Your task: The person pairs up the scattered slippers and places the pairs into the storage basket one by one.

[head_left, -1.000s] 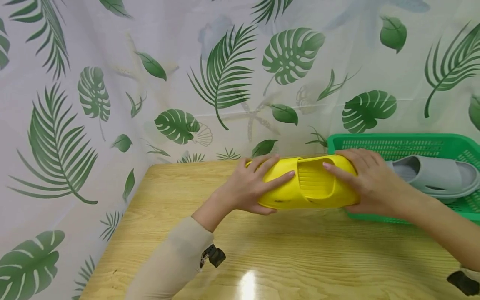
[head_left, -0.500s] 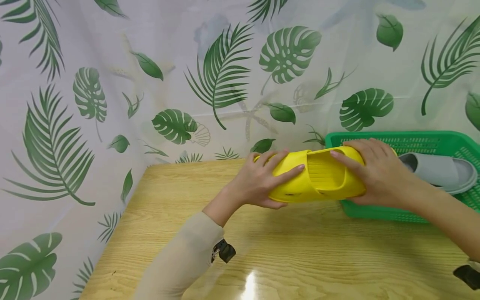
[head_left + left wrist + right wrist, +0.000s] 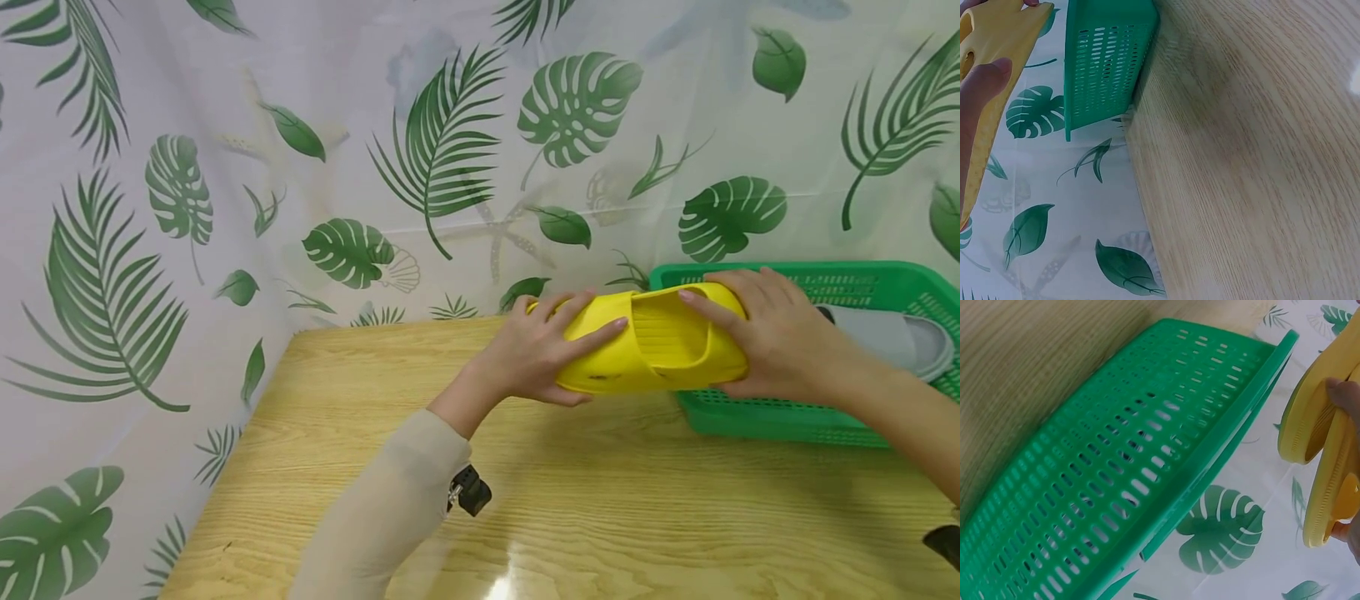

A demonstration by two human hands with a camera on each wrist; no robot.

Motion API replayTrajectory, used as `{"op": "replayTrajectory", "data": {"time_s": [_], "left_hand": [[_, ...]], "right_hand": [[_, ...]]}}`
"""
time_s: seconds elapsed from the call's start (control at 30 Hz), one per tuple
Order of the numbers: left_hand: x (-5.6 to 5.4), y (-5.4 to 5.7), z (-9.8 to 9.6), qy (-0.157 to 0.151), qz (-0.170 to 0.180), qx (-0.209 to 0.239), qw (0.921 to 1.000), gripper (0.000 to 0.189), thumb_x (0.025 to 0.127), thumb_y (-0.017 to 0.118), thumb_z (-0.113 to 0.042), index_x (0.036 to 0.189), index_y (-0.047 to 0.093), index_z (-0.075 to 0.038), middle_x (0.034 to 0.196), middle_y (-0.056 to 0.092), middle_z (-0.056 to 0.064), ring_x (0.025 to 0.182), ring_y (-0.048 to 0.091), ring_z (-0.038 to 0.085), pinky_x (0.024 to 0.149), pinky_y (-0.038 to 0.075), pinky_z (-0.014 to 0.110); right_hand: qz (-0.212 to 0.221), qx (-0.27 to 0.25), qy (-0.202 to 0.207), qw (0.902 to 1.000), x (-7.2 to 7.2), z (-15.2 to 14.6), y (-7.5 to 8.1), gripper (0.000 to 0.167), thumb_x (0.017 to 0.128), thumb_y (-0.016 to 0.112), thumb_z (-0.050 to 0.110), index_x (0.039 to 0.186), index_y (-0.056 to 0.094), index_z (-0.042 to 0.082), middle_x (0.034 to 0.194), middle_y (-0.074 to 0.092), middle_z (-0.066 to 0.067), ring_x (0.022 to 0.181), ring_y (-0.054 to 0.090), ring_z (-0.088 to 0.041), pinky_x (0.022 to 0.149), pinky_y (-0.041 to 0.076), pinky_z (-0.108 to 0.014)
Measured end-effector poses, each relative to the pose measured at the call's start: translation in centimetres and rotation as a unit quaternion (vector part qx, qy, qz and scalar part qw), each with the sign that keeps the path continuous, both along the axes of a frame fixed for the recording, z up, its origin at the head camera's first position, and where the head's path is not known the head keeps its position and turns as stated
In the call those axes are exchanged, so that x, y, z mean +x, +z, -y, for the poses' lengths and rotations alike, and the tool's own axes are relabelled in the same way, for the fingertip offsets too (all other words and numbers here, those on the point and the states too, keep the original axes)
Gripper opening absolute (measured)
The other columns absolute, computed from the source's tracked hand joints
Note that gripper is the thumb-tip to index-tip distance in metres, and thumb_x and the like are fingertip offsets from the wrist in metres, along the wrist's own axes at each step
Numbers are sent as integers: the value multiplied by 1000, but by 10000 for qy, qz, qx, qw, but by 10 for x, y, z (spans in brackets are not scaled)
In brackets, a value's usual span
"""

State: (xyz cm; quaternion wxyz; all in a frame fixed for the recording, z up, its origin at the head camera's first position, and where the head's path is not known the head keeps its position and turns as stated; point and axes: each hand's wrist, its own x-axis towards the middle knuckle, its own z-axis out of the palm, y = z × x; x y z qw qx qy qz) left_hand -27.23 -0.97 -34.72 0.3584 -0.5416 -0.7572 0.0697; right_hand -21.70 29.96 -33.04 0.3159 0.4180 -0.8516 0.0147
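Observation:
A pair of yellow slippers (image 3: 603,346) hangs above the table, one against the other. The two soles show in the right wrist view, where a yellow slipper (image 3: 1316,412) stands slightly apart from its mate. My left hand (image 3: 536,350) grips the pair at the left end, its index finger lying over the upper. At the other end my right hand (image 3: 783,342) holds them, thumb and fingers around the sides. Behind and below the right hand is a green basket (image 3: 795,425). A grey slipper (image 3: 873,333) lies inside it, partly hidden by that hand.
The wooden table (image 3: 420,467) runs up to a leaf-printed curtain (image 3: 450,108) at the back and left. The basket's perforated side fills much of the right wrist view. Black wrist cameras sit at both cuffs.
Both hands have carried the yellow slippers to the right and slightly up, so they now overlap the basket's left end. More of the grey slipper is covered.

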Motion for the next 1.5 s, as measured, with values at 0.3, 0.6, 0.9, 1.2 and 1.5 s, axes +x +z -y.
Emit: {"op": "replayTrajectory", "data": {"time_s": [0.3, 0.6, 0.9, 1.2, 1.5], "left_hand": [[-5, 2, -14, 174, 265, -225, 9992, 81, 74, 48, -75, 141, 43, -31, 140, 43, 14, 117, 49, 30, 74, 47, 42], [-10, 1, -31, 280, 459, -423, 9977, 82, 76, 42, -78, 144, 39, -32, 144, 39, 13, 121, 47, 29, 79, 46, 42], [-14, 5, -50, 429, 726, -640, 9944, 85, 74, 46, -77, 146, 34, -34, 147, 34, 12, 125, 44, 28, 83, 44, 41], [-13, 6, -65, 675, 784, -782, 9915, 88, 75, 42, -80, 148, 27, -35, 151, 29, 11, 128, 41, 26, 88, 44, 40], [-9, 9, -82, 800, 772, -835, 9903, 91, 74, 40, -82, 150, 23, -35, 151, 27, 10, 127, 41, 25, 88, 44, 40]], "right_hand": [[96, 6, -14, 10000, -5, -14, -1, 83, 82, 28, 71, 139, 38, 11, 121, 45, -29, 105, 43, -43, 82, 36, -59], [202, -106, -40, 9997, -7, -28, -3, 85, 82, 32, 72, 137, 42, 9, 117, 47, -30, 100, 45, -45, 79, 38, -58], [-54, -70, -65, 9999, -12, -44, -4, 81, 81, 30, 70, 133, 42, 10, 113, 48, -30, 95, 47, -43, 73, 42, -58], [-96, 6, 46, 9999, -13, -57, 2, 81, 82, 29, 69, 132, 42, 7, 111, 48, -30, 93, 47, -43, 71, 41, -55], [70, -7, -27, 10000, -6, -72, 8, 84, 83, 28, 71, 133, 43, 5, 114, 46, -30, 98, 43, -42, 86, 32, -52]]}}
